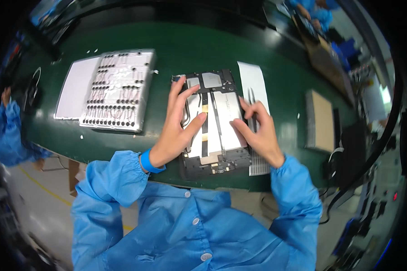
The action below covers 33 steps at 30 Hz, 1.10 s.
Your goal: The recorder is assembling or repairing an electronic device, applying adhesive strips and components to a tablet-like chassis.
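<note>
An opened tablet [228, 113] lies on the green table before me, its inside facing up: silvery battery panels, black ribbon cables and dark boards at both ends. My left hand [175, 121] is open over its left side, fingers spread along the upper left edge and thumb over the middle. My right hand [261, 131] is at the right edge, thumb over the battery and index finger bent at the rim. Metal tweezers [251, 95] stick out past the right hand, points away from me; they seem held in its curled fingers, which are partly hidden.
A white tray [142, 90] with rows of small black round parts on thin leads stands at left, beside a pale sheet [77, 88]. A paper sheet [254, 81] lies partly under the right hand. A tan box [320, 121] stands at right. Other people work nearby.
</note>
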Motion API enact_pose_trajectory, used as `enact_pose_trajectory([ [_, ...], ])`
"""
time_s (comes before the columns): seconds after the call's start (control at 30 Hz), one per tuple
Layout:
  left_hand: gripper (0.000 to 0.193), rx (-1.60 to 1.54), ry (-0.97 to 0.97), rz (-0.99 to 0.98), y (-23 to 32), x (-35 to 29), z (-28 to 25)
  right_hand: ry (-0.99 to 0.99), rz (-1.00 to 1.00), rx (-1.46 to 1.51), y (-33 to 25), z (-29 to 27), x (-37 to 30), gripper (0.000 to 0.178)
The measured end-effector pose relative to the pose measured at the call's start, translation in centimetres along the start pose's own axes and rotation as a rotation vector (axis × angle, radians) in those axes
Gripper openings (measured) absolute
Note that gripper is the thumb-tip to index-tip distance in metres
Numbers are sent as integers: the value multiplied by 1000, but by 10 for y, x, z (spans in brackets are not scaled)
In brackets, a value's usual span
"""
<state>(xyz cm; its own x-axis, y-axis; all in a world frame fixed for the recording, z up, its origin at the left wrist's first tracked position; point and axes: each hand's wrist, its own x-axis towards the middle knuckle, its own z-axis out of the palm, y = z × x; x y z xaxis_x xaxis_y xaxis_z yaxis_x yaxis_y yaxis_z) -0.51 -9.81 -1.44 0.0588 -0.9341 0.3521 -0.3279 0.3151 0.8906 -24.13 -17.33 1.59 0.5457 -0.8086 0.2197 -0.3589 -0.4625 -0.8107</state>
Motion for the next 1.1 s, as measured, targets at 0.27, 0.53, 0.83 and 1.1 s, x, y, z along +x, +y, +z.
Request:
enact_pose_trajectory([
  [0.27,75,-370,280,123,-6,7,-4,172,299,676,-30,-10,105,35],
  [0.53,35,-747,42,114,3,-14,-6,351,352,604,33,39,310,44],
  [0.83,12,-884,-323,-189,-4,-28,1,344,-360,-214,33,91,372,49],
  [1.1,13,-860,-448,-242,-4,-28,-4,349,-685,-1313,-53,3,520,107],
])
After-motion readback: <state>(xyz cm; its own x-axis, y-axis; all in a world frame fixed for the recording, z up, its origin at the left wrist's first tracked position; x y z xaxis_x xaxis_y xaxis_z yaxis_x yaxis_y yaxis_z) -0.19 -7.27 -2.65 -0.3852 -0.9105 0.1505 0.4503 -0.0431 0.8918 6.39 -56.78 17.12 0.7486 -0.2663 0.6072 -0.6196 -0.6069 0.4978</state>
